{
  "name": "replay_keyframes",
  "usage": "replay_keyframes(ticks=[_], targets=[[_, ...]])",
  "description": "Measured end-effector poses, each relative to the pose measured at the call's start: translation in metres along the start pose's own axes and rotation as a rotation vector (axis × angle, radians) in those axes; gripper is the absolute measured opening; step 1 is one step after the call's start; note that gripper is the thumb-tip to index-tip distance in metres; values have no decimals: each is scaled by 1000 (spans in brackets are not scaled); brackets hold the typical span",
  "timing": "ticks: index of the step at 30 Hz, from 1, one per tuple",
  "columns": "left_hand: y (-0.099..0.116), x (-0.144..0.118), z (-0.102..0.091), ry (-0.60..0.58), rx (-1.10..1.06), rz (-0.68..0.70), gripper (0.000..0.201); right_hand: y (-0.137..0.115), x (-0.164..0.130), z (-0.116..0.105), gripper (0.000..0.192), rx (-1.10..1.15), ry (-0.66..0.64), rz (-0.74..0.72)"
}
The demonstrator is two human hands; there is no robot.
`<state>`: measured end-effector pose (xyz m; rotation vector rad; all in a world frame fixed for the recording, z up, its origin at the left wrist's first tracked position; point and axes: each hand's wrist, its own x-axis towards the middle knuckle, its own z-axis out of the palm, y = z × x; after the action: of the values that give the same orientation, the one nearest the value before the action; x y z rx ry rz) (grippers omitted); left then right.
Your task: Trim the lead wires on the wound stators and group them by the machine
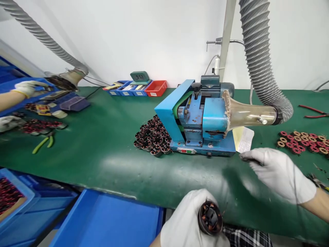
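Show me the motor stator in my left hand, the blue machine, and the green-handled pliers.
motor stator (210,217), head view, on its open wound end.
blue machine (215,118), head view, on its front housing.
green-handled pliers (41,144), head view, on the longer handle.

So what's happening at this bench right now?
A person in white gloves works at a green bench. The left hand grips a round wound motor stator near the bench edge; the right hand hovers above the mat, seemingly pinching something thin and dark, too blurred to identify. Ahead stands a blue machine with an extraction hose, a cluster of dark stators beside it. A co-worker's gloved hand works at far left.
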<state>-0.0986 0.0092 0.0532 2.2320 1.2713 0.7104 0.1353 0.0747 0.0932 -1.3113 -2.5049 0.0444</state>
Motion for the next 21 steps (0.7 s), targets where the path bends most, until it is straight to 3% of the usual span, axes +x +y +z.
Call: replay_keyframes(ticks=[2, 4, 6, 11, 14, 16, 18, 21], targets=[[2, 3, -3, 0, 38, 25, 25, -2, 0, 3, 30, 603, -298, 332], [4, 9, -6, -15, 130, 126, 30, -12, -1, 10, 39, 1080, -628, 541], [5, 14, -7, -13, 254, 238, 27, -21, -4, 16, 42, 1216, -828, 591], [9, 24, -8, -36, 496, 468, 15, -15, -6, 18, 28, 1249, -984, 556], [13, 29, -6, -26, 516, 491, 13, -8, -5, 11, 25, 1271, -1030, 540], [15, 32, -3, -26, 493, 501, 11, -11, -7, 7, 17, 1169, -993, 502], [17, 34, 1, -24, 421, 457, 17, -20, -14, 6, 7, 995, -847, 355], [21, 31, 10, -42, 192, 242, 24, -34, -26, 3, 14, 518, -492, -90]])
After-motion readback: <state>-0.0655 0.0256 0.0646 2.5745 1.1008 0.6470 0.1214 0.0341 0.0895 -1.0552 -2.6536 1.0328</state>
